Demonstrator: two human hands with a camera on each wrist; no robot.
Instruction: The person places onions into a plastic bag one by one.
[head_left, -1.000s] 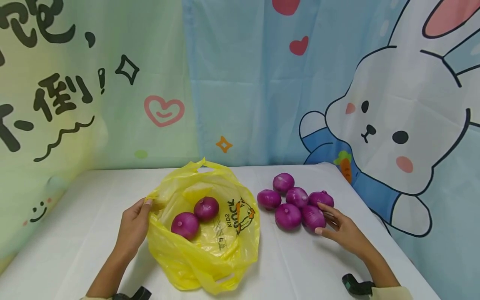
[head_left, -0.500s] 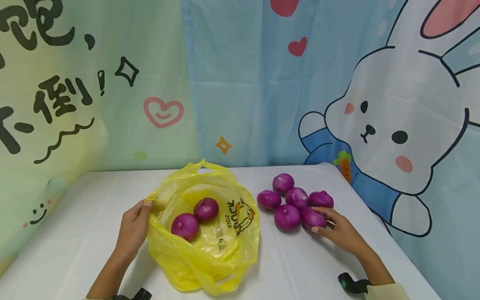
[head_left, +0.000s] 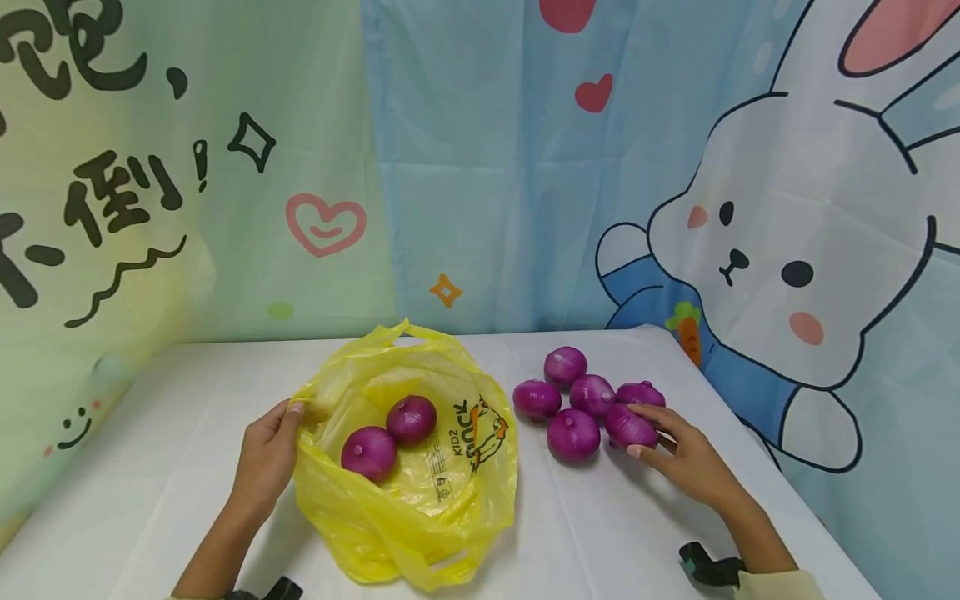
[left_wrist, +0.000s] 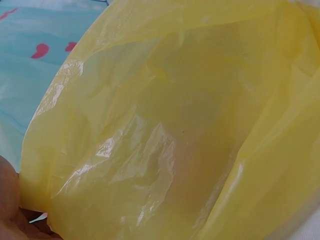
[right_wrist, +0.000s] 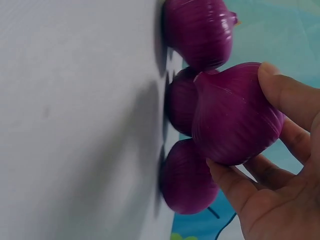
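Observation:
My right hand grips a purple onion between thumb and fingers. The right wrist view shows this onion raised off the white surface, with other onions behind it. My left hand pinches the left rim of a yellow plastic bag that lies with its mouth spread wide. Two onions, one nearer and one farther, rest inside the bag. In the left wrist view the bag's thin side fills most of the picture, and a bit of the left hand shows at the lower left corner.
Several more onions sit close together right of the bag, among them a front one, a left one and a back one. All stand on a white-covered table. A printed curtain hangs behind the table's far edge.
My right hand has tightened its hold on the front right onion and lifted it slightly off the table. The left hand and the bag stay as they were.

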